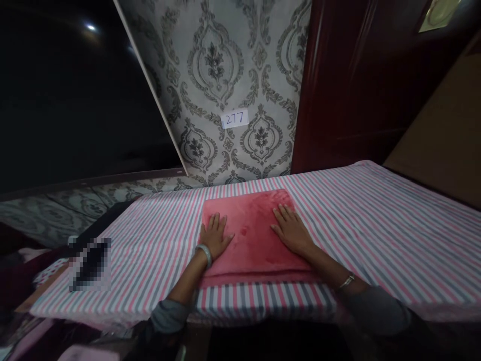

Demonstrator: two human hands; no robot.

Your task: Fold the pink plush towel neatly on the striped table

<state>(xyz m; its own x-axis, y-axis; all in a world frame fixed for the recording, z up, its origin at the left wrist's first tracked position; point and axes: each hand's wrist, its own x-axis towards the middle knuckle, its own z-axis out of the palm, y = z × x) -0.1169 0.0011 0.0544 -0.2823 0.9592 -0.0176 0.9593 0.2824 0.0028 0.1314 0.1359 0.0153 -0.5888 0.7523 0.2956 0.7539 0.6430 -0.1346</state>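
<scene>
A plush pink-red cloth (pixel 251 250), folded into a flat rectangle, lies near the front edge of the striped tablecloth (pixel 338 210). My left hand (pixel 216 235) rests flat on its left side with the fingers apart, a bangle round that wrist. On the cloth's right side my right hand (pixel 292 230) lies palm down, fingers spread and pointing away from me. Neither hand grips anything. A fold line runs along the cloth's near edge, and what is inside the folds is hidden.
Behind the table is a patterned wall with a paper label (pixel 235 118) reading 277. A large dark screen (pixel 82 100) stands at the left, and a dark red door panel (pixel 349 75) at the right. A blurred-out dark object (pixel 90 265) lies at the table's left end.
</scene>
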